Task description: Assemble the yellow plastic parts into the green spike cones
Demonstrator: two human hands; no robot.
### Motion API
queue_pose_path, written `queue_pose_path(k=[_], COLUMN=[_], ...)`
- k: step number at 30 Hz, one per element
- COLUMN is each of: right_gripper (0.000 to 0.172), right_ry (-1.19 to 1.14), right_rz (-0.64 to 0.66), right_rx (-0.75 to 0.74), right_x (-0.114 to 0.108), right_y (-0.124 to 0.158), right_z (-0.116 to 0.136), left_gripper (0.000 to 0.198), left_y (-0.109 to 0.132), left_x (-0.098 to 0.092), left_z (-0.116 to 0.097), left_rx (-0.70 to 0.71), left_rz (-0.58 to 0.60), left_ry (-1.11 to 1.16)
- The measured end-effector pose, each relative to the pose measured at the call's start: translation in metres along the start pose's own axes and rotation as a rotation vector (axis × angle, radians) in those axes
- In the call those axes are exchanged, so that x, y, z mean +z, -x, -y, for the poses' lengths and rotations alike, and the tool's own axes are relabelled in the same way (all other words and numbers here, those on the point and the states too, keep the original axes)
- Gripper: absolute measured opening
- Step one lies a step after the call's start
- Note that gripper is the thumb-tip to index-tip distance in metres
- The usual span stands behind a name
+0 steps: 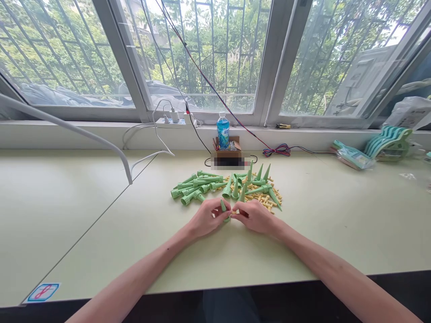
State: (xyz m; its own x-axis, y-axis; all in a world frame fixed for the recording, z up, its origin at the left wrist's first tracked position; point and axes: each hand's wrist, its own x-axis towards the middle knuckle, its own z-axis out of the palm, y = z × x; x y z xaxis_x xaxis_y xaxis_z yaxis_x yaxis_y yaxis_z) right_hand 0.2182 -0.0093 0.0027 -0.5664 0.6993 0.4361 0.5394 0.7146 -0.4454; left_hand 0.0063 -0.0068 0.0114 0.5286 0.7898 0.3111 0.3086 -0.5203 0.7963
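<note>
My left hand is closed around a green plastic spike, its pointed end up and tilted slightly left. Close beside it, my right hand pinches a small yellow peg against the spike's lower side. Whether the peg sits inside the spike cannot be made out. Just beyond both hands lies a heap of green spikes, some lying flat and others standing point up. Loose yellow pegs are spread among and to the right of them.
Behind the heap stands a small cardboard box with a blue-liquid bottle. A coiled cable lies to its right. Green plastic parts stand at the far right. A white curved tube reaches over the pale table from the left.
</note>
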Motion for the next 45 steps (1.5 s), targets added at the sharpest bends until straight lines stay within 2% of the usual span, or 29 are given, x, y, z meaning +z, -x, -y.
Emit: queue_pose_path(k=[31,45], right_gripper=[0.028,0.029], right_ry=[0.045,0.075], right_rz=[0.068,0.065], right_rx=[-0.008,-0.037], right_x=[0.0026,0.0019], right_y=[0.0023,0.0020], right_z=[-0.0053,-0.0049], left_gripper=[0.015,0.017], left_y=[-0.0005,0.0013], left_x=[0.0013,-0.0003], left_z=[0.0015,-0.0036], left_rx=[0.028,0.049], left_rz=[0.004,0.012], left_ry=[-0.076,-0.084])
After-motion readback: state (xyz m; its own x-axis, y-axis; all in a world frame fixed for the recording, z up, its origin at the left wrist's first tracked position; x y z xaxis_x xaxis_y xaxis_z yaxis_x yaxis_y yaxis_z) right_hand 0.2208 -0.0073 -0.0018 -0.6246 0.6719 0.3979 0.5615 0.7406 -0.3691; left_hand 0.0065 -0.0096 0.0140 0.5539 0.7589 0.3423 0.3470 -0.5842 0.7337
